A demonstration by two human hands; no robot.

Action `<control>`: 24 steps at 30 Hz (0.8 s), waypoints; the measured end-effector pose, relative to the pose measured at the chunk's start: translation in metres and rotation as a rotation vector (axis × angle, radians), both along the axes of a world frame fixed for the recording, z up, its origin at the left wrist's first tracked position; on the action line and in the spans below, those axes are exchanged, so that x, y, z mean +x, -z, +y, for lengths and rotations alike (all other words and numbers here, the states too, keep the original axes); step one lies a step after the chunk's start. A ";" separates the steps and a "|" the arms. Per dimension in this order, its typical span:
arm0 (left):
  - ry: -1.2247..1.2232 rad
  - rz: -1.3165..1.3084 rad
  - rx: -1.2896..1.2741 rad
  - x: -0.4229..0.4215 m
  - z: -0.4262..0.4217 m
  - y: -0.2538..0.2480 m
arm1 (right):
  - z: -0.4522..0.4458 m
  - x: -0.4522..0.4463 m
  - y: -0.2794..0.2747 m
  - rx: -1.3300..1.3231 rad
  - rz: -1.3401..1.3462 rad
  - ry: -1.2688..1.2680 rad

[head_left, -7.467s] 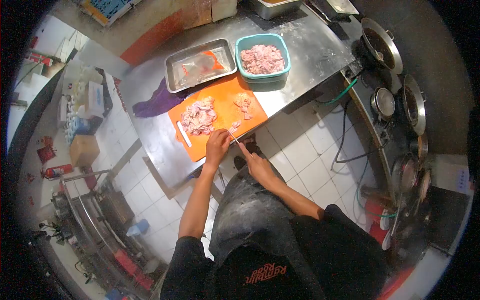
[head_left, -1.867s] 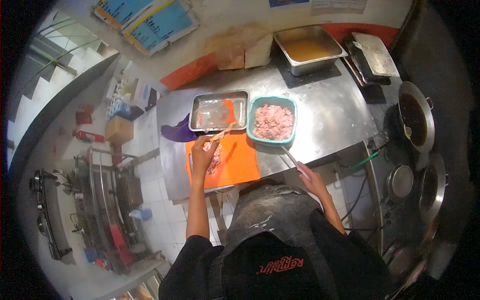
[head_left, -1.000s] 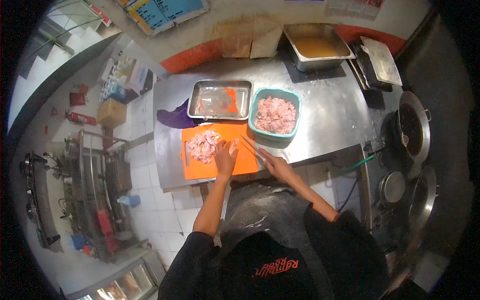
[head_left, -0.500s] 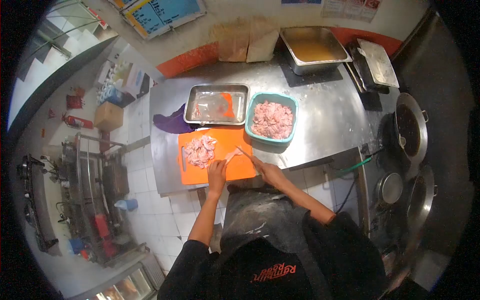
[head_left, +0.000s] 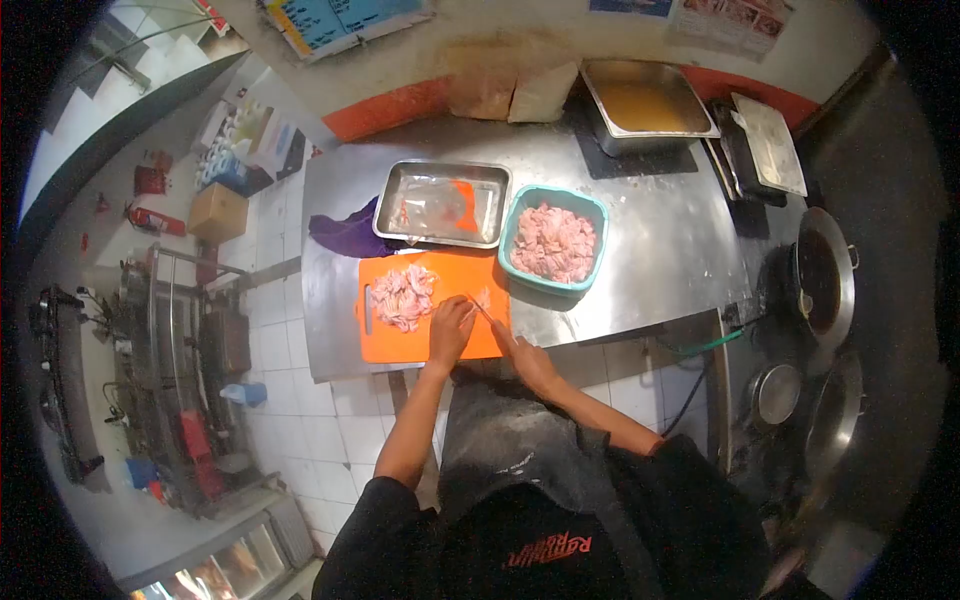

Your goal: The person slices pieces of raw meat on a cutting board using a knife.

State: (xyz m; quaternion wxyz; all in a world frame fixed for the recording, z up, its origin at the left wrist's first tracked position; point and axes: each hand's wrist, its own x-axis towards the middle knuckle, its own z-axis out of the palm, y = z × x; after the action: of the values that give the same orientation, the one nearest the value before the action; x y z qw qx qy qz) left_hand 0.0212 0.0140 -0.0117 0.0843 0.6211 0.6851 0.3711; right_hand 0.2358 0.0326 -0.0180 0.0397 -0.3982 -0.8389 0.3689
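An orange cutting board (head_left: 385,345) lies near the front edge of the steel table. My right hand (head_left: 530,362) is closed around the handle of a knife (head_left: 484,310), its blade angled toward the upper left over the board. Close to the blade, my left hand (head_left: 453,328) has its fingers bent onto a piece of pale raw meat, mostly hidden under the fingertips. A scrap of meat (head_left: 485,296) shows just beyond the knife. On the board's left half sits a pile of cut raw meat (head_left: 403,297).
Behind the board are a steel tray (head_left: 445,240) with a plastic bag in it and a teal tub (head_left: 602,225) heaped with raw meat. A purple cloth (head_left: 345,236) lies left. A deep steel pan (head_left: 650,131) of brownish liquid stands at the back; woks (head_left: 848,262) line the right.
My left hand has moved right and slightly up the board, closer to the knife. The knife now points more steeply toward the left hand. The camera view has shifted a little.
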 end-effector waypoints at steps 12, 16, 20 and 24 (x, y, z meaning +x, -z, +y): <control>0.023 -0.103 -0.008 0.013 0.007 0.008 | 0.000 -0.005 0.002 0.201 0.028 0.022; 0.019 -0.123 -0.074 0.017 0.009 0.001 | 0.011 -0.016 0.006 0.269 -0.030 0.012; -0.044 -0.152 -0.070 0.018 0.011 0.002 | -0.001 0.008 0.016 0.179 -0.128 -0.068; -0.008 -0.083 -0.113 0.016 0.016 -0.002 | 0.013 -0.008 0.005 0.183 -0.063 -0.020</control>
State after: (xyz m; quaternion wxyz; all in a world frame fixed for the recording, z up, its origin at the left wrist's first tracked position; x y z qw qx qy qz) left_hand 0.0376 0.0305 -0.0097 0.1463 0.5967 0.7032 0.3578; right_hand 0.2277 0.0455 -0.0226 0.0460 -0.3959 -0.8739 0.2782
